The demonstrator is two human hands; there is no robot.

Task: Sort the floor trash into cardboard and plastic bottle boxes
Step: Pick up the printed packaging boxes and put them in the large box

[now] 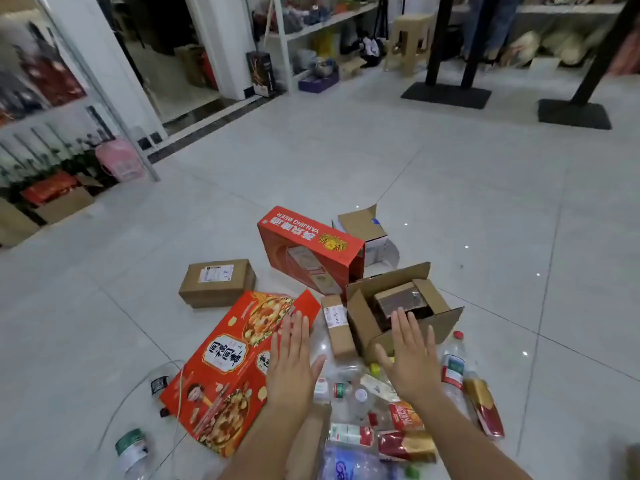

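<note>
2 hands, my left hand [292, 358] and right hand [410, 358], hover flat, fully open, empty, at lower centre above the plastic bottles [349, 393], ready to select.

My left hand [292, 370]: bare, no glove, no ring, no watch or band at the wrist; five fingers in view. My right hand [412, 363]: likewise bare, no ring, no strap, nails cut short. Forearms: both uncovered as far as the lower edge of the view showed; no sleeve, cuff or bracelet was visible on either.
</note>
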